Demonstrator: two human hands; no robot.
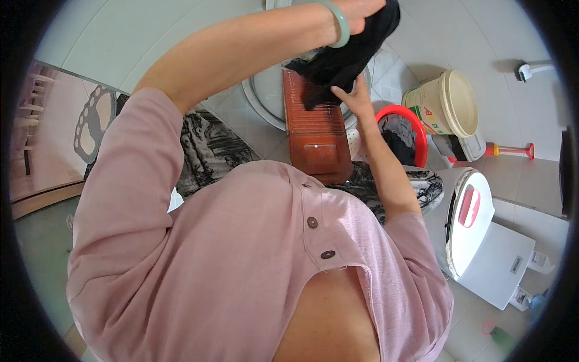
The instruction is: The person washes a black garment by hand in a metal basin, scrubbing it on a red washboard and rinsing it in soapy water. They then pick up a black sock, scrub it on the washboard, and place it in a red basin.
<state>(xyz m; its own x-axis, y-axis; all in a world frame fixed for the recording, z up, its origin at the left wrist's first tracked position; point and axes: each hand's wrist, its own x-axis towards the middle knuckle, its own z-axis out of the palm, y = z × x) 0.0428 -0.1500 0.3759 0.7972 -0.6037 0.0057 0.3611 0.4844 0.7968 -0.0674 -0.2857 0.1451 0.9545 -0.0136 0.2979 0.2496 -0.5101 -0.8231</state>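
Observation:
A black wet-looking cloth garment point(348, 56) stretches between my two hands at the top of the view. My left hand point(362, 13), with a pale green bangle at its wrist, grips the garment's upper end, raised high. Lower down, my right hand point(357, 97) pinches the lower part between thumb and fingers. The garment's lower end hangs over the ridged part of a reddish-brown washboard point(316, 122). This board leans in a round metal basin point(267, 106), its near end by my lap. What the basin holds is mostly hidden.
Right of the basin stands a red bucket point(423, 135) with dark and grey cloth inside. Beyond it are a cream plastic bucket point(461, 104), a red-handled plunger point(511, 150) and a white toilet point(479, 226). A toilet brush point(533, 71) lies near the wall. A wooden-framed doorway edge point(45, 199) is at left.

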